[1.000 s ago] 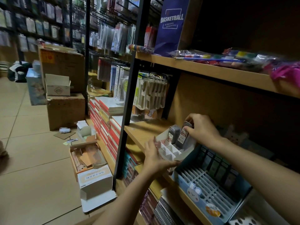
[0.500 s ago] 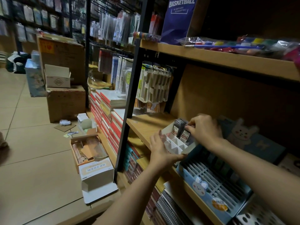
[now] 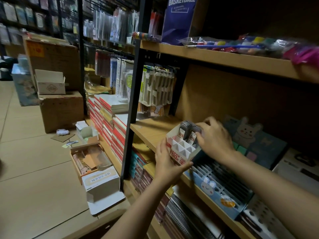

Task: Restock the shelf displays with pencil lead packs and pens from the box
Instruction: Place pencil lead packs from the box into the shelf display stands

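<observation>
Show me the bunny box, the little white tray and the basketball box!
bunny box [image 3: 209, 186]: head view, on its front wall by the bunny face.
white tray [image 3: 178, 156]: head view, on its printed front wall.
basketball box [image 3: 177, 19]: head view, on its blue front.

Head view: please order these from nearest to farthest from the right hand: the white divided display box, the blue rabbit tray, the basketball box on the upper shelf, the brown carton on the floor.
From the right hand:
1. White divided display box, directly under its fingers.
2. Blue rabbit tray, just below, on the same shelf.
3. Basketball box, up on the upper shelf.
4. Brown carton, far left on the floor.
</observation>
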Demonstrator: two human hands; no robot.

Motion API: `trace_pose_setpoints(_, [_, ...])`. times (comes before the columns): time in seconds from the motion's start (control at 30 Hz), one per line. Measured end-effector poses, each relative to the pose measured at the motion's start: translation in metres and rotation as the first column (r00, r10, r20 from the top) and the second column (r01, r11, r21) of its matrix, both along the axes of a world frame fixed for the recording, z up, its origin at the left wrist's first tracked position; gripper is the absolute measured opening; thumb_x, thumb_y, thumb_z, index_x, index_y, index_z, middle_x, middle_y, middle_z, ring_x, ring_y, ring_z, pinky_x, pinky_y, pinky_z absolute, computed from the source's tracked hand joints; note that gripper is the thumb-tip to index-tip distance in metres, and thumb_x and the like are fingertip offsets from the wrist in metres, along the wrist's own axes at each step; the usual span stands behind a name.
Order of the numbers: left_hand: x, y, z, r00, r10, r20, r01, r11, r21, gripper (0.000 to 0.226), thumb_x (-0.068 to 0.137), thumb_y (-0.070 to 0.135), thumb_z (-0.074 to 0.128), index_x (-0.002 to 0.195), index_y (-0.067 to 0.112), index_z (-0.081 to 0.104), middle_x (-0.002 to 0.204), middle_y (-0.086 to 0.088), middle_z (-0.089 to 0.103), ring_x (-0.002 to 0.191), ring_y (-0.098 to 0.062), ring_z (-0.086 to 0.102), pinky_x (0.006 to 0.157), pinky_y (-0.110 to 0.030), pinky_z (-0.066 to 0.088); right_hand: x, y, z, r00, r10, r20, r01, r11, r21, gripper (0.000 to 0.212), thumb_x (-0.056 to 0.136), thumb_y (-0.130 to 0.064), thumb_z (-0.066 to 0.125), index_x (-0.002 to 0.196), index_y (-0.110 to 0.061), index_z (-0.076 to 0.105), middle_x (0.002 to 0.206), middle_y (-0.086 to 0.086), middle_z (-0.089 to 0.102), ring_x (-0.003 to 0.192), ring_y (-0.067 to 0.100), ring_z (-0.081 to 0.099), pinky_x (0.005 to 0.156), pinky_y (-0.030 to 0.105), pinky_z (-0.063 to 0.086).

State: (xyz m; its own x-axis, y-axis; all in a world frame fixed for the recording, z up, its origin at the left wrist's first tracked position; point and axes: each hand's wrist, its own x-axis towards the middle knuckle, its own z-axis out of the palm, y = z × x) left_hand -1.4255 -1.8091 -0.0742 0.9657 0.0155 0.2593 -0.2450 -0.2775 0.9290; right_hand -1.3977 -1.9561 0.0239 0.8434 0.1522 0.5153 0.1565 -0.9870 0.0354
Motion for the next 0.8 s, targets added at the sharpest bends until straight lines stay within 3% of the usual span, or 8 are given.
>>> trace_pose_setpoints(0.1, [-0.037, 0.020, -0.021, 0.996, 0.010, 0.089, -0.016, 0.998, 0.066, 0.081, 0.079, 0.037, 0.075, 0.146, 0.030, 0.031, 0.150, 0.019, 0.022, 0.137, -0.001, 0.022, 0.113, -0.027, 0.025, -0.039, 0.016, -0.014, 0.989, 0.133, 0.066, -0.141, 0.982, 0.128, 0.027, 0.093, -0.022, 0.057, 0.119, -0.020, 0.063, 0.118, -0.002, 0.050, 0.106, 0.014, 0.051, 0.087, 0.028, 0.044])
trace_pose_setpoints(0.17, [-0.067, 0.041, -0.049, 0.996, 0.028, 0.087, -0.031, 0.999, 0.042, 0.053, 0.084, 0.028, 0.070, 0.130, 0.038, 0.048, 0.138, 0.021, 0.042, 0.127, 0.002, 0.040, 0.105, -0.023, 0.036, -0.075, 0.039, -0.036, 0.952, 0.295, 0.086, -0.307, 0.911, 0.276, 0.022, 0.093, -0.020, 0.056, 0.114, -0.022, 0.063, 0.115, -0.009, 0.050, 0.103, 0.006, 0.052, 0.085, 0.022, 0.048])
trace_pose_setpoints(0.23, [-0.104, 0.066, -0.084, 0.995, 0.085, -0.043, -0.087, 0.995, -0.049, 0.033, 0.086, 0.020, 0.068, 0.108, 0.043, 0.060, 0.111, 0.021, 0.062, 0.104, 0.001, 0.059, 0.087, -0.020, 0.050, -0.111, 0.069, -0.071, 0.895, 0.443, 0.048, -0.425, 0.816, 0.392, 0.016, 0.092, -0.019, 0.057, 0.107, -0.022, 0.064, 0.109, -0.012, 0.053, 0.096, 0.003, 0.055, 0.079, 0.019, 0.051])
trace_pose_setpoints(0.3, [-0.138, 0.087, -0.127, 0.949, 0.198, -0.244, -0.206, 0.978, -0.009, 0.022, 0.085, 0.013, 0.068, 0.096, 0.031, 0.066, 0.096, 0.011, 0.070, 0.094, -0.009, 0.066, 0.081, -0.027, 0.053, -0.145, 0.094, -0.118, 0.853, 0.518, -0.057, -0.447, 0.783, 0.433, 0.012, 0.090, -0.020, 0.059, 0.099, -0.020, 0.068, 0.100, -0.006, 0.061, 0.088, 0.008, 0.060, 0.074, 0.025, 0.051])
trace_pose_setpoints(0.37, [-0.173, 0.104, -0.171, 0.829, 0.278, -0.485, -0.233, 0.960, 0.153, 0.019, 0.082, 0.010, 0.068, 0.099, 0.018, 0.066, 0.101, -0.001, 0.071, 0.099, -0.018, 0.066, 0.086, -0.031, 0.052, -0.175, 0.113, -0.170, 0.807, 0.516, -0.286, -0.368, 0.819, 0.440, 0.014, 0.088, -0.020, 0.061, 0.098, -0.017, 0.070, 0.098, 0.001, 0.067, 0.090, 0.017, 0.063, 0.079, 0.031, 0.050])
trace_pose_setpoints(0.47, [-0.227, 0.122, -0.236, 0.642, 0.291, -0.710, -0.180, 0.957, 0.229, 0.027, 0.083, 0.009, 0.070, 0.110, 0.010, 0.065, 0.110, -0.009, 0.069, 0.101, -0.022, 0.064, 0.087, -0.032, 0.053, -0.208, 0.120, -0.249, 0.602, 0.402, -0.689, -0.143, 0.904, 0.402, 0.023, 0.088, -0.019, 0.064, 0.109, -0.012, 0.069, 0.107, 0.007, 0.069, 0.101, 0.022, 0.064, 0.085, 0.029, 0.048])
trace_pose_setpoints(0.6, [-0.280, 0.128, -0.289, 0.443, 0.280, -0.851, -0.143, 0.960, 0.241, 0.040, 0.082, 0.008, 0.073, 0.119, 0.008, 0.059, 0.112, -0.011, 0.065, 0.097, -0.023, 0.065, 0.086, -0.037, 0.056, -0.236, 0.112, -0.329, 0.370, 0.222, -0.902, 0.000, 0.971, 0.240, 0.035, 0.089, -0.020, 0.068, 0.122, -0.010, 0.062, 0.120, 0.008, 0.064, 0.105, 0.022, 0.062, 0.084, 0.030, 0.051])
trace_pose_setpoints(0.8, [-0.286, 0.110, -0.329, 0.497, 0.260, -0.828, -0.031, 0.959, 0.283, 0.049, 0.083, 0.021, 0.075, 0.127, 0.013, 0.057, 0.126, -0.003, 0.062, 0.111, -0.015, 0.060, 0.088, -0.023, 0.050, -0.235, 0.101, -0.382, 0.314, 0.190, -0.930, 0.063, 0.973, 0.220, 0.049, 0.083, -0.018, 0.077, 0.127, -0.012, 0.058, 0.126, 0.004, 0.060, 0.091, 0.010, 0.057, 0.071, 0.015, 0.046])
